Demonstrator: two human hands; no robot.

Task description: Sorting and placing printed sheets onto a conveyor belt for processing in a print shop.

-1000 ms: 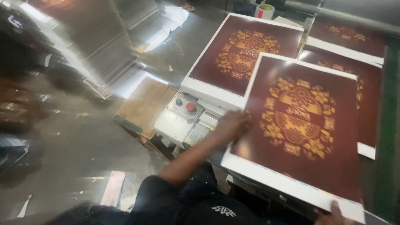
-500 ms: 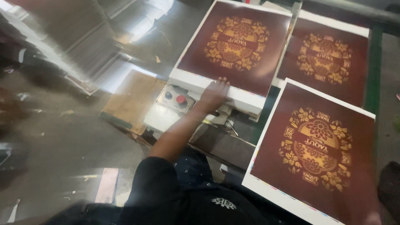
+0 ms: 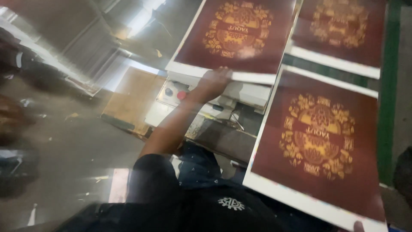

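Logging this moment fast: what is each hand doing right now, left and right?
Left hand: gripping the lower edge of the far printed sheet.
Right hand: only a fingertip shows at the near printed sheet; grip cannot be told.

Left arm extended forward and up from the shoulder, bare forearm nearly straight, short dark sleeve at the upper arm. Left hand (image 3: pixel 214 81) held palm down, fingers bent and blurred; grip state not discernible. Right hand (image 3: pixel 358 226) barely in view at lower frame edge, only a fingertip showing.
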